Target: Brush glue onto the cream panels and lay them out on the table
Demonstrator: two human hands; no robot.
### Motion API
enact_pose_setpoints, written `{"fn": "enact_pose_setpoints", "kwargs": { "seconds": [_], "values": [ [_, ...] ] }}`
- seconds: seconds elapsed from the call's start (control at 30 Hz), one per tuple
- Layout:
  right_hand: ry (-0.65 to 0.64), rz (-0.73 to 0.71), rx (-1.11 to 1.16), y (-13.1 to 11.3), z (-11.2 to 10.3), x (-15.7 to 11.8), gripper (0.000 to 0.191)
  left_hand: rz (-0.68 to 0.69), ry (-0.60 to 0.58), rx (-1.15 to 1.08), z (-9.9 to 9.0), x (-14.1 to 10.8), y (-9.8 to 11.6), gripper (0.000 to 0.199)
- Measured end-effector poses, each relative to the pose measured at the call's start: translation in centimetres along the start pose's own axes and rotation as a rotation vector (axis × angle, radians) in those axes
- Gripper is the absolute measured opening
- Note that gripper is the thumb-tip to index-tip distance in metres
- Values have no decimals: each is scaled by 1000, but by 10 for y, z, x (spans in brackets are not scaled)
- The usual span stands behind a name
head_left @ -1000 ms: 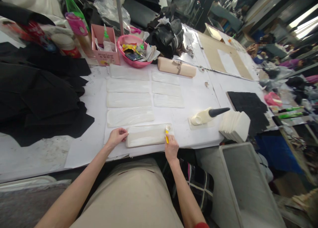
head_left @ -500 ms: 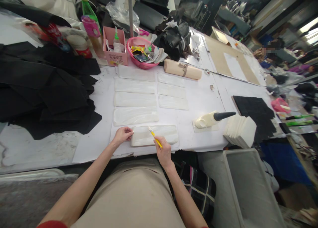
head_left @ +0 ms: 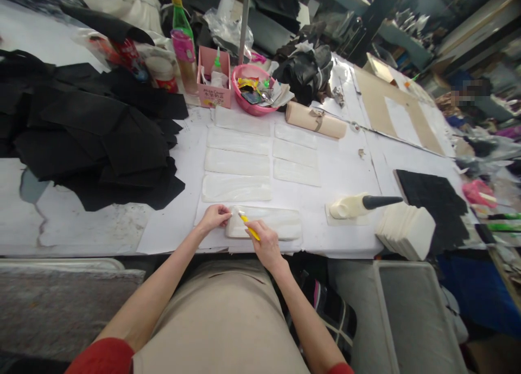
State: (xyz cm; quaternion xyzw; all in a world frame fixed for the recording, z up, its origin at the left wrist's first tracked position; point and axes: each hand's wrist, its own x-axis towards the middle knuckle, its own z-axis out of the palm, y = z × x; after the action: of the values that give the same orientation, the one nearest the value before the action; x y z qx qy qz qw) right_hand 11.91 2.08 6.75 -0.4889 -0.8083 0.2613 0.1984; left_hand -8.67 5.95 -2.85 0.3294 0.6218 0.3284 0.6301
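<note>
A pale, off-white rectangular piece lies flat near the front edge of the table, its surface streaked and glossy. At its upper left corner my left hand is closed, thumb and fingers pinching the edge. My right hand grips a small yellow-handled brush, whose tip touches the left end of the same piece. Beyond it, several similar whitish pieces lie in two columns on white paper. To the right rests a cream bottle with a long black nozzle, lying on its side.
Stacked off-white pieces stand by the black sheets at right. Black cut material is heaped at left. Behind are a pink box, a pink basin, a green-necked bottle and a beige roll. A grey bin stands below.
The brush in my right hand has moved left along the piece, close to my left hand. My left hand still holds the corner. The whole view has shifted slightly.
</note>
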Motion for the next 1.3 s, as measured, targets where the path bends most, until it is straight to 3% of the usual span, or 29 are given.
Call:
{"fn": "enact_pose_setpoints", "kwargs": {
  "seconds": [0.13, 0.27, 0.4, 0.53, 0.7, 0.83, 0.93, 1.0, 1.13, 1.2, 1.3],
  "values": [
    [-43, -108, -169, 7, 18, 8, 21, 1, -5, -6, 0, 1, 0, 24],
    [-122, -175, -238, 5, 29, -10, 22, 5, 2, -20, 0, 0, -2, 23],
    [-150, -155, -158, -1, 24, -31, 22, 0, 8, -25, 0, -1, -3, 22],
    [-142, -47, 45, 1, 17, -45, 19, -10, 0, -12, 0, 0, -2, 22],
    [104, 266, 348, 22, 13, -58, 21, -13, -16, 86, -1, 4, 2, 19],
    [411, 519, 399, 42, 6, -68, 25, -13, -29, 125, -2, 6, 6, 19],
    [557, 594, 412, 41, 5, -68, 27, -10, -36, 145, -3, 5, 8, 22],
    [547, 587, 491, 30, 11, -59, 27, -6, -35, 165, -3, 4, 9, 23],
    [409, 562, 760, 12, 36, -34, 26, 4, -32, 199, -3, 4, 9, 25],
    [411, 603, 819, 17, 42, -29, 28, 1, -31, 208, -2, 4, 10, 26],
    [550, 698, 752, 43, 31, -40, 31, -5, -32, 204, -2, 3, 11, 27]
  ]
}}
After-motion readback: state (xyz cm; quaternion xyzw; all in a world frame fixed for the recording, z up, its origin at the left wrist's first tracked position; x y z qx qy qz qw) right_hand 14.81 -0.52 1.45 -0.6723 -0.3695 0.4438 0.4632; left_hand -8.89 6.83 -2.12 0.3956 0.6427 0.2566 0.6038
